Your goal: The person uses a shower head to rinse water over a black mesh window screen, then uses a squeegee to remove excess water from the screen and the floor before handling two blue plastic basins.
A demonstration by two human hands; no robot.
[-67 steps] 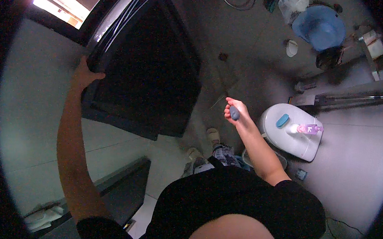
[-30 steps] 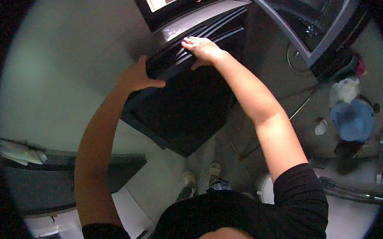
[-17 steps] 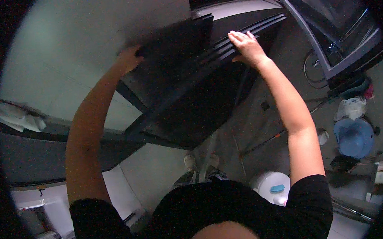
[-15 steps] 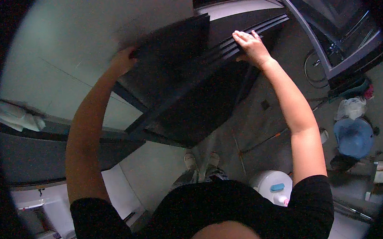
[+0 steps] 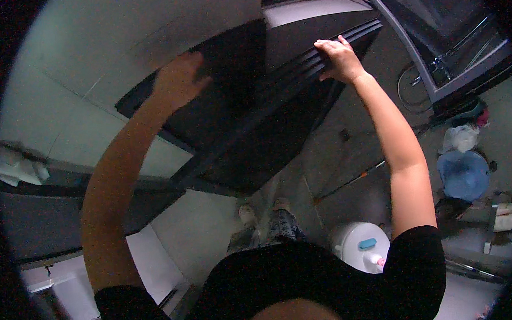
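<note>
A large dark panel [image 5: 250, 151], like a door or screen, stands before me with a ridged dark frame [image 5: 297, 65] along its upper edge. My right hand [image 5: 341, 61] bends its fingers over this frame, with the thumb on the near side. Farther left, my left hand [image 5: 182, 77] is at the dark area beside the pale wall, fingers stretched and thumb apart, holding nothing that I can see. It is slightly blurred. Dim light hides most detail of the panel's surface.
At right are a glass screen in a grey frame [image 5: 409, 42], a blue basin [image 5: 465, 175] and a plastic bag [image 5: 460, 139]. A long stick [image 5: 350, 184] lies on the floor. Near my right side stands a white round-lidded container [image 5: 361, 241]. White cloth [image 5: 22, 169] lies on the left ledge.
My left hand has moved up and slightly right, its fingers now stretched out. The right hand stays on the ridged frame. My view has shifted slightly.
</note>
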